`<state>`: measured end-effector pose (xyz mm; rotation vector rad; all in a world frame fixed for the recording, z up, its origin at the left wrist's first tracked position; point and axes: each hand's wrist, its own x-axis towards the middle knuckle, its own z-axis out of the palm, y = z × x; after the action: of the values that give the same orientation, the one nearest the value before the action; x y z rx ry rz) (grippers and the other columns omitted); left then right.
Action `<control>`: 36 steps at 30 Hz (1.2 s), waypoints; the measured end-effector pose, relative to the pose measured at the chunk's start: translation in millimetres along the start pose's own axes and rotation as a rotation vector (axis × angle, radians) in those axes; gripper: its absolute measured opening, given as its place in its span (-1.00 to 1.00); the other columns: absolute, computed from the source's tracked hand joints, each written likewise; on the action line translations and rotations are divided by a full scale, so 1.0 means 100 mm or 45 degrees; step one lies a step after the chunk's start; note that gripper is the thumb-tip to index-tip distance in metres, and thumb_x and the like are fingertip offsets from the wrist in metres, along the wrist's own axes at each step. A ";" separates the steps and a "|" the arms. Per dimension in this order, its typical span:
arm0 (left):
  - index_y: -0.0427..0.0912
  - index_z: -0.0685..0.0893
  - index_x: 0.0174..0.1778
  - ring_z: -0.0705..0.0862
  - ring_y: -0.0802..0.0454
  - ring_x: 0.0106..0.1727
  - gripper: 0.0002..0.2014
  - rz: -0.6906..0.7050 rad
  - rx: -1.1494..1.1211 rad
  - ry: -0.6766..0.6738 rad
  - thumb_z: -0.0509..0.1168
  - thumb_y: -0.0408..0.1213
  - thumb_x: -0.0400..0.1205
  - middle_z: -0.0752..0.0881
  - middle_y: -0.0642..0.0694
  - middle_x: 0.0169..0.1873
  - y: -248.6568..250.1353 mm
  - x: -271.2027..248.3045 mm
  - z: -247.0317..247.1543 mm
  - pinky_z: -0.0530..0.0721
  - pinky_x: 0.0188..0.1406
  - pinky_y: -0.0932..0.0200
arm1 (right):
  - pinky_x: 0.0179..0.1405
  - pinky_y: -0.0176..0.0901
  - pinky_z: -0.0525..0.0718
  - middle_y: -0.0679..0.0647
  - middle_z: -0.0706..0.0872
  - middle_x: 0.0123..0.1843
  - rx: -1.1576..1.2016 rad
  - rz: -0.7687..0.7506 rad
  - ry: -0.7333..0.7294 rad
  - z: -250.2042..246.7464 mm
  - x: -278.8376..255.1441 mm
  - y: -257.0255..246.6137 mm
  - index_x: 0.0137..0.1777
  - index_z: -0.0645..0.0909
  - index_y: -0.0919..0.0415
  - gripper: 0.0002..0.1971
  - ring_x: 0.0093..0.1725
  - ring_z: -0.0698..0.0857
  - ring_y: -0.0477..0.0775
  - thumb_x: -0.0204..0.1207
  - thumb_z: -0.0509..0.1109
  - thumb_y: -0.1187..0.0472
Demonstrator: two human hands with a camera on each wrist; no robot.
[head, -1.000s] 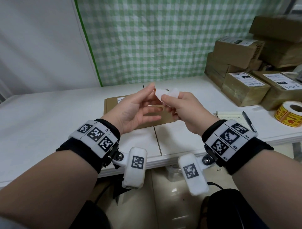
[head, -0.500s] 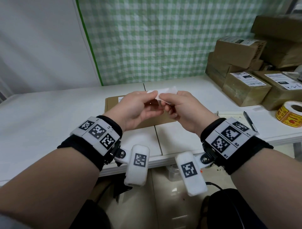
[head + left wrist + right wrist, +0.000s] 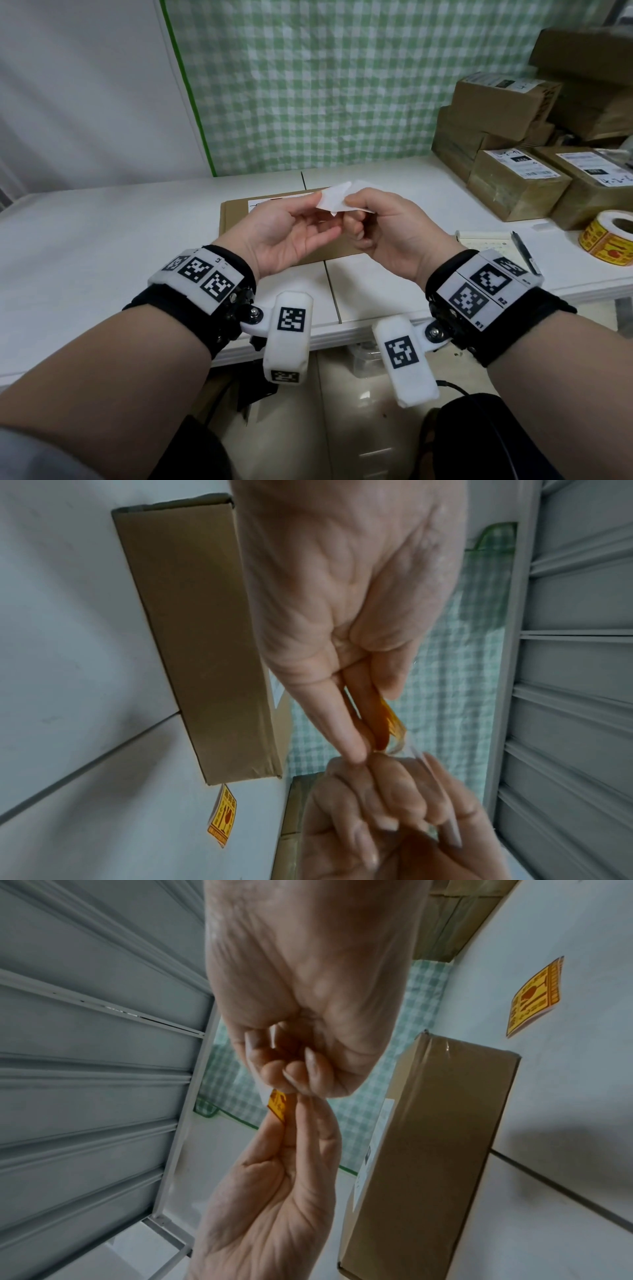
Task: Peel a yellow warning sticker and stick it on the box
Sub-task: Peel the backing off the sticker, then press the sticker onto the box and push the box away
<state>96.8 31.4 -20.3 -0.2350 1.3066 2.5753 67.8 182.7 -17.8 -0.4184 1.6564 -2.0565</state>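
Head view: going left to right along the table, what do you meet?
flat cardboard box → left hand → sticker → right hand → notepad → pen → sticker roll

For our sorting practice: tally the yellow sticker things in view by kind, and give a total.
Sticker roll: 1
Loose sticker on the table: 1
Held sticker: 1
Total: 3
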 end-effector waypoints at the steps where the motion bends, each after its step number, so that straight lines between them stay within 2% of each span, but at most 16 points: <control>1: -0.36 0.58 0.21 0.73 -0.02 -0.06 -0.71 -0.005 -0.013 0.011 0.10 -0.28 0.69 0.69 -0.20 -0.03 0.01 0.01 0.00 0.75 -0.08 0.17 | -0.54 -0.29 0.23 -0.01 0.45 -0.62 0.008 0.006 0.002 0.00 0.00 0.00 -0.52 0.34 0.16 -0.64 -0.53 0.34 -0.05 0.54 0.17 0.30; 4: -0.45 0.56 0.20 0.81 -0.11 -0.25 -0.71 0.008 -0.086 0.034 0.11 -0.33 0.69 0.69 -0.28 -0.06 0.02 0.01 0.01 0.79 -0.16 0.15 | -0.48 -0.34 0.43 0.03 0.56 -0.58 0.057 0.007 -0.012 -0.02 0.00 0.00 -0.68 0.52 0.12 -0.48 -0.50 0.46 -0.06 0.55 0.15 0.36; 5: -0.47 0.56 0.18 0.81 -0.12 -0.31 -0.71 0.016 -0.105 0.037 0.10 -0.34 0.69 0.70 -0.30 -0.08 0.02 0.01 0.01 0.79 -0.19 0.14 | -0.44 -0.34 0.48 0.04 0.60 -0.57 0.073 0.007 -0.017 -0.02 0.00 0.00 -0.68 0.59 0.14 -0.46 -0.50 0.51 -0.06 0.55 0.14 0.37; 7: -0.49 0.56 0.14 0.79 -0.11 -0.39 -0.72 0.023 -0.124 0.051 0.10 -0.35 0.69 0.71 -0.32 -0.14 0.01 0.02 0.02 0.79 -0.25 0.14 | -0.42 -0.34 0.54 0.07 0.66 -0.53 0.095 -0.004 -0.017 -0.02 0.00 -0.01 -0.44 0.67 0.22 -0.61 -0.48 0.56 -0.06 0.55 0.13 0.39; 9: -0.49 0.56 0.12 0.78 -0.09 -0.42 -0.73 0.021 -0.137 0.071 0.10 -0.35 0.69 0.71 -0.31 -0.18 0.00 0.02 0.03 0.79 -0.30 0.13 | -0.42 -0.34 0.60 0.10 0.70 -0.47 0.099 -0.010 -0.016 -0.03 0.00 0.01 -0.21 0.64 0.35 -0.75 -0.47 0.60 -0.06 0.54 0.12 0.41; 11: -0.49 0.57 0.12 0.79 -0.09 -0.41 -0.73 0.025 -0.146 0.091 0.09 -0.35 0.70 0.72 -0.30 -0.18 -0.01 0.03 0.02 0.79 -0.29 0.10 | -0.40 -0.34 0.65 0.14 0.73 -0.42 0.109 -0.010 -0.022 -0.05 0.01 0.03 -0.11 0.63 0.41 -0.76 -0.46 0.64 -0.04 0.54 0.11 0.42; 14: -0.49 0.56 0.18 0.81 -0.12 -0.30 -0.71 0.012 -0.137 0.112 0.09 -0.35 0.70 0.73 -0.31 -0.09 -0.03 0.05 0.01 0.78 -0.13 0.01 | -0.35 -0.32 0.69 0.17 0.74 -0.33 0.109 -0.010 -0.019 -0.09 0.01 0.04 -0.06 0.64 0.41 -0.75 -0.40 0.67 -0.02 0.52 0.10 0.43; 16: -0.47 0.56 0.19 0.81 -0.15 -0.23 -0.71 -0.006 -0.127 0.121 0.09 -0.34 0.70 0.73 -0.31 -0.05 -0.03 0.06 0.00 0.75 -0.05 -0.06 | -0.34 -0.32 0.69 0.19 0.72 -0.27 0.093 -0.004 0.022 -0.12 0.01 0.04 -0.07 0.64 0.40 -0.75 -0.35 0.67 0.01 0.50 0.10 0.43; 19: -0.43 0.59 0.13 0.82 -0.17 -0.25 -0.72 -0.023 -0.096 0.143 0.09 -0.31 0.70 0.76 -0.29 -0.11 -0.04 0.08 0.02 0.75 -0.10 -0.09 | -0.37 -0.31 0.66 0.22 0.68 -0.24 0.029 0.004 0.112 -0.15 0.01 0.04 -0.11 0.64 0.37 -0.77 -0.30 0.61 0.08 0.48 0.12 0.44; 24: -0.35 0.60 0.09 0.82 -0.10 -0.33 -0.77 0.019 0.026 0.212 0.10 -0.30 0.71 0.75 -0.23 -0.11 -0.06 0.10 0.08 0.78 -0.26 -0.03 | -0.48 -0.27 0.59 0.24 0.63 -0.26 -0.108 0.000 0.322 -0.21 0.04 0.05 -0.19 0.63 0.35 -0.82 -0.40 0.52 0.11 0.43 0.18 0.45; 26: -0.29 0.58 0.15 0.79 -0.04 -0.37 -0.78 0.041 0.128 0.269 0.13 -0.28 0.70 0.75 -0.17 -0.12 -0.07 0.10 0.09 0.79 -0.28 0.01 | -0.57 -0.30 0.55 0.23 0.59 -0.32 -0.194 0.012 0.371 -0.24 0.05 0.05 -0.24 0.62 0.36 -0.84 -0.45 0.50 0.10 0.41 0.20 0.45; 28: -0.24 0.57 0.21 0.74 0.04 -0.48 -0.77 0.069 0.212 0.342 0.16 -0.27 0.69 0.74 -0.13 -0.17 -0.08 0.11 0.08 0.79 -0.40 0.12 | -0.63 -0.35 0.50 0.22 0.55 -0.36 -0.278 0.021 0.402 -0.28 0.04 0.06 -0.32 0.59 0.35 -0.86 -0.48 0.47 0.11 0.38 0.21 0.45; 31: -0.17 0.57 0.07 0.61 0.12 -0.62 -0.87 0.149 0.279 0.471 0.16 -0.25 0.69 0.78 -0.09 -0.43 -0.04 0.10 0.00 0.64 -0.57 0.27 | -0.52 -0.25 0.52 0.18 0.54 -0.47 -0.328 0.033 0.544 -0.39 0.05 0.07 -0.40 0.54 0.33 -0.88 -0.50 0.47 0.13 0.32 0.23 0.43; 33: -0.15 0.57 0.04 0.52 0.14 -0.65 -0.90 0.202 0.340 0.535 0.20 -0.25 0.67 0.71 -0.02 -0.57 0.01 0.09 -0.07 0.58 -0.60 0.29 | -0.41 -0.13 0.53 0.16 0.52 -0.50 -0.488 0.051 0.701 -0.52 0.09 0.11 -0.46 0.48 0.30 -0.86 -0.48 0.48 0.14 0.30 0.26 0.41; 36: -0.18 0.59 0.16 0.52 0.18 -0.63 -0.81 0.243 0.460 0.539 0.25 -0.28 0.64 0.63 -0.06 -0.38 0.03 0.09 -0.13 0.61 -0.58 0.29 | -0.29 -0.06 0.52 0.18 0.47 -0.43 -0.980 0.082 0.826 -0.69 0.15 0.19 -0.48 0.41 0.26 -0.85 -0.37 0.46 0.19 0.25 0.32 0.33</control>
<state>87.5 20.9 -27.9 -0.6384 2.0009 2.4570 23.3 229.4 -53.1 0.1026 2.7963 -1.5032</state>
